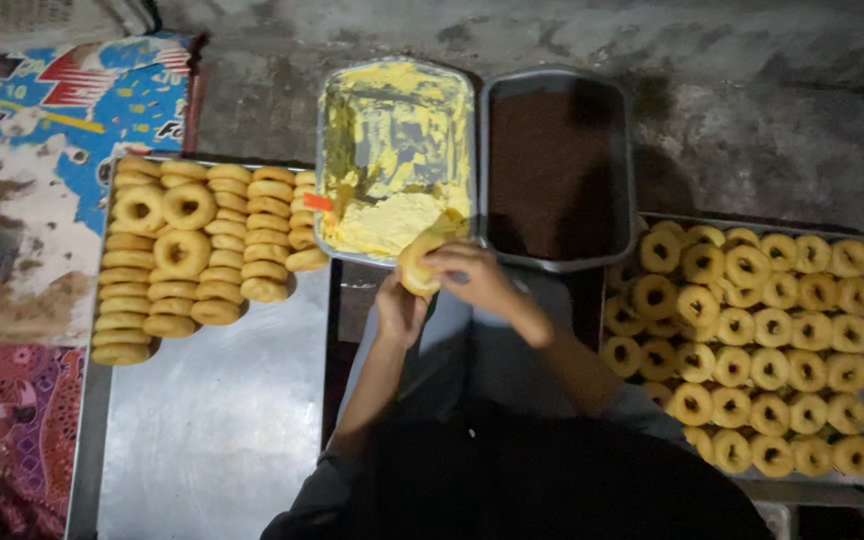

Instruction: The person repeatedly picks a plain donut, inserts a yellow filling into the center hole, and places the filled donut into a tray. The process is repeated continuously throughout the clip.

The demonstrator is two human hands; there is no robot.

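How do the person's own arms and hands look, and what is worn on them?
Both forearms are bare; grey sleeves are pushed up to about the elbows. The left hand and the right hand are bare, with no gloves. I see no ring, watch or bracelet, though the dim light hides fine details.

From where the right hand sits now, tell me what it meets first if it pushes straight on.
The right hand points up-left over the doughnut it grips; beyond that, probably the tray of yellow cream, though depth is unclear.
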